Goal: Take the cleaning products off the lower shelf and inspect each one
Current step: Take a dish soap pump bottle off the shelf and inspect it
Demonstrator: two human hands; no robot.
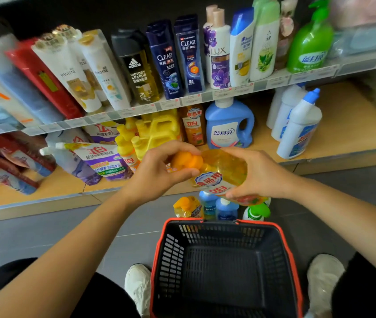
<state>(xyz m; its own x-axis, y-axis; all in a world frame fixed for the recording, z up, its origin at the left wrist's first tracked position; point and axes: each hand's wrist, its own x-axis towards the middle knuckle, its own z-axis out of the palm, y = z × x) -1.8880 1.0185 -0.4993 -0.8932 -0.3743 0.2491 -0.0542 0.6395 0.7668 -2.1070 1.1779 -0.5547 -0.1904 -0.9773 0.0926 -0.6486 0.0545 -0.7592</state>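
Sideways lies the clear yellow bottle, its label blue and red: the left hand curls round its orange cap, the right hand grips its body.

Two dark-blue CLEAR shampoo bottles; one blue handled detergent jug; two small blue plastic bottles (partly hidden); one red-rimmed dark plastic basket; two white shoes.

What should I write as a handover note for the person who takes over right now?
Left hand grips the orange cap of the yellow bottle; right hand holds its body.
Done, apparently: at least four bottles stand on the floor between shelf and basket.
Left: blue jug, yellow jugs, white bottles and pouches are on the lower shelf.
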